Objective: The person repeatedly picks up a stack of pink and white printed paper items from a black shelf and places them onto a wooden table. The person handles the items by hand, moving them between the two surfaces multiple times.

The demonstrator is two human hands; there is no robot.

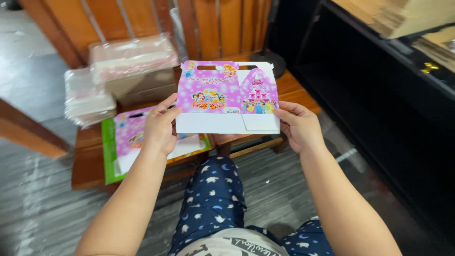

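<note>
A flat, unfolded pink and white cardboard party box (227,97) with cartoon pictures and a handle slot hangs in the air before me. My left hand (160,129) grips its left edge, thumb in front. My right hand (299,127) pinches its lower right corner. Below the left hand, a stack of more flat pink boxes (127,140) lies on a green sheet on the low wooden table (90,163).
Clear plastic-wrapped packs (132,59) and a smaller wrapped pile (85,99) sit at the table's back left. A wooden slatted chair back (208,28) stands behind. A black shelf unit (379,95) runs along the right. My knees in patterned blue shorts (213,199) are below.
</note>
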